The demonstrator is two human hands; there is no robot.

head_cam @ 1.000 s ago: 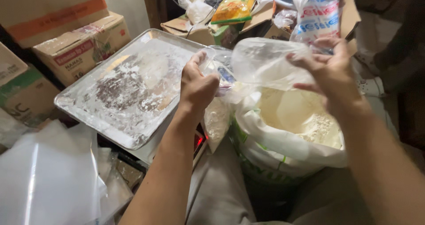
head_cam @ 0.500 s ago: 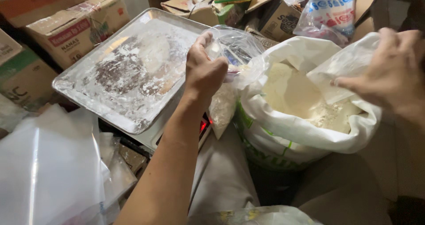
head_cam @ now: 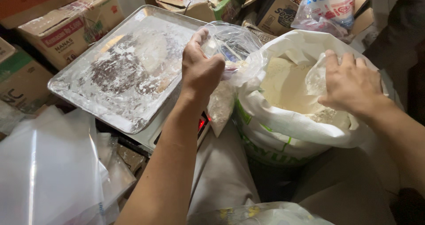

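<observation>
— Flour [head_cam: 283, 85], pale and heaped, fills the big white sack [head_cam: 283, 127] standing at about four o'clock from the frame's centre, its mouth rolled open. Whose hand is at it?

— The right hand [head_cam: 352, 85]. It lies over the sack's rim at three o'clock, fingers spread wide and curling down over a bit of clear plastic on the flour. I cannot tell whether it truly pinches that plastic.

— And the other one?

— The left hand [head_cam: 201, 72] is up at twelve o'clock from centre, closed on the edge of a clear plastic bag [head_cam: 232, 48], holding it open just beside the sack's left rim. Some white powder hangs in the bag's lower part, below the wrist.

— What sits past the bag?

— At ten o'clock, a metal tray [head_cam: 124, 70] dusted with flour rests on a weighing scale [head_cam: 177, 130]; a red readout glows by the forearm. Cardboard boxes [head_cam: 66, 28] stand beyond it at eleven. A stack of clear plastic sheets [head_cam: 48, 172] lies at eight o'clock, and more packaged goods [head_cam: 330, 6] crowd the one o'clock corner.
</observation>
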